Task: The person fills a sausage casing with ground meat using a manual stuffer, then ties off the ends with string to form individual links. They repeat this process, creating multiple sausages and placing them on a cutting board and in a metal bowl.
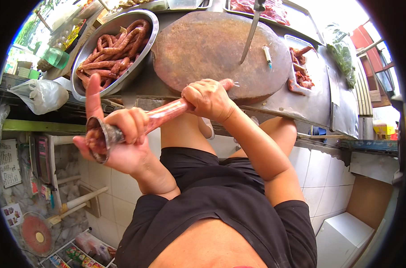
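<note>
Jutting over the chopping board is a knife; left grip clasps funnel, right grip sausage.

Left hand is gripping a metal funnel (meat showing in its mouth); right hand is holding the filled casing. Sausages are lying in a steel bowl, left of the chopping board.

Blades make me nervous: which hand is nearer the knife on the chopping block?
The right hand, by the near edge of the chopping block, short of the knife. The left hand is farther off to the left, holding a metal funnel.
</note>
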`<state>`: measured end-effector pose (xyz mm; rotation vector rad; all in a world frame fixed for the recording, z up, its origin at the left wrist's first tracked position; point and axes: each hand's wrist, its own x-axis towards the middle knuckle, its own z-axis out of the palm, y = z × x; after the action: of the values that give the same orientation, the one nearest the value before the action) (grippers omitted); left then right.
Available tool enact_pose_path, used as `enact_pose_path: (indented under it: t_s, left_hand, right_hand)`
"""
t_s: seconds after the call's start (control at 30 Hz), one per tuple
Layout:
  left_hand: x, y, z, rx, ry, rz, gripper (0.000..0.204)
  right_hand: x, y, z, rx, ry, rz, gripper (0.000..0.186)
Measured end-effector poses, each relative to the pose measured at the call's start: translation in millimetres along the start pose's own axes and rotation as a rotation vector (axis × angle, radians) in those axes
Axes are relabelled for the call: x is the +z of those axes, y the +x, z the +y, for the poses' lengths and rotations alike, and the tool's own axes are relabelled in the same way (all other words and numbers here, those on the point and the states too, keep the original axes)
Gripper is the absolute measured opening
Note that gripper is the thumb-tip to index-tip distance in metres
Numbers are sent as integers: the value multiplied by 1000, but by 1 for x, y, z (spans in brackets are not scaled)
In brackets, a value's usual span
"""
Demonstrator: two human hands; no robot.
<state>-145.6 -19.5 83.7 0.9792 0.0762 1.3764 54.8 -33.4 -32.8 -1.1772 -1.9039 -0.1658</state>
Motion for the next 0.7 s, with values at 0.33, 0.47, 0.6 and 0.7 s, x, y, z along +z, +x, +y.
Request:
enact_pose_path:
  t_s: [0.33, 0.47, 0.6, 0.7]
  left_hand:
    - [-44, 12, 25, -56, -71, -4, 99]
    - [-56, 22, 23, -35, -125, -46, 98]
    - [-57, 26, 8, -129, -95, 1, 100]
    - [-57, 28, 1, -145, -191, -46, 102]
  right_hand:
    - [-40, -8, -21, 179, -53, -331, 33]
    - [-74, -15, -27, 477, 35, -575, 35]
    - [-108, -14, -20, 619, 389, -903, 40]
    - [-133, -11, -8, 812, 699, -916, 58]
